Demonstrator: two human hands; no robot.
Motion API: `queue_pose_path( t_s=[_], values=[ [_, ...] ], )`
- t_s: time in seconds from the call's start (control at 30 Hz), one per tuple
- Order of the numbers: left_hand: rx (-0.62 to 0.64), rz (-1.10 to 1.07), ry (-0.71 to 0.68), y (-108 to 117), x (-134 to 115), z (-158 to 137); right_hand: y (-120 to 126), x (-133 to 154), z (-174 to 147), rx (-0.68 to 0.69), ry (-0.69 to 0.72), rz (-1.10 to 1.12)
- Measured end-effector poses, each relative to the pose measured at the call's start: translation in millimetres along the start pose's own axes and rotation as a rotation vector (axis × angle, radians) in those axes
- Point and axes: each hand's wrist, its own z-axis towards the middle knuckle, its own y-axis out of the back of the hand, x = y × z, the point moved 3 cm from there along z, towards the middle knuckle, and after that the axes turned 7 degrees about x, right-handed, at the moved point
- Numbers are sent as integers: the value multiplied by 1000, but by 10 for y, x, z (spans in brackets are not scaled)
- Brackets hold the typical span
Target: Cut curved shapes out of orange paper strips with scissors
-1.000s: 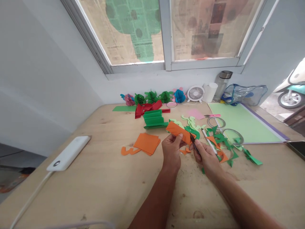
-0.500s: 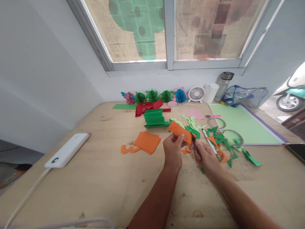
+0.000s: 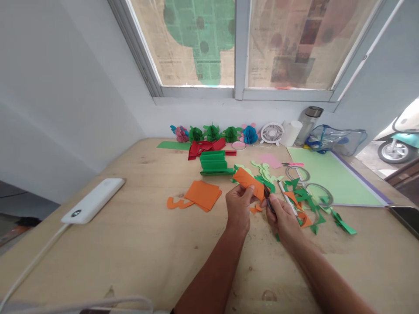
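My left hand [image 3: 240, 205] pinches a piece of orange paper [image 3: 248, 180] above the middle of the table. My right hand [image 3: 282, 213] is closed around a pair of dark scissors [image 3: 267, 195], whose blades meet the right edge of that paper. Small orange scraps [image 3: 256, 208] lie just below the paper. A stack of orange squares [image 3: 203, 195] rests to the left, with a wavy orange cutout [image 3: 177, 203] beside it. Green and orange offcuts [image 3: 304, 196] are scattered to the right around a white pen [image 3: 287, 198]. The scissor handles are mostly hidden by my fingers.
Pleated green paper [image 3: 213, 162] and red folded paper [image 3: 205, 148] lie farther back. Several paper figures, including a blue one [image 3: 249, 134], line the wall beside a small white fan [image 3: 272, 132]. A white power bank [image 3: 94, 201] with a cable sits left; a phone [image 3: 405, 219] lies right.
The camera view has shifted slightly. The right end of the orange paper at the blades looks shorter, with the strip near my right fingers gone. Both hands keep their holds.
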Motion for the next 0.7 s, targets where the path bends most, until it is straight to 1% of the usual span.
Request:
queue_pose_path(
  t_s=[0.2, 0.4, 0.7],
  values=[
    [-10, 2, 2, -5, 2, -7, 2, -3, 2, -1, 16, -39],
    [-16, -4, 10, 5, 22, -4, 13, -22, 11, -4, 16, -15],
    [9, -19, 5, -15, 16, -12, 9, -30, 11, -4, 13, -53]
  ],
)
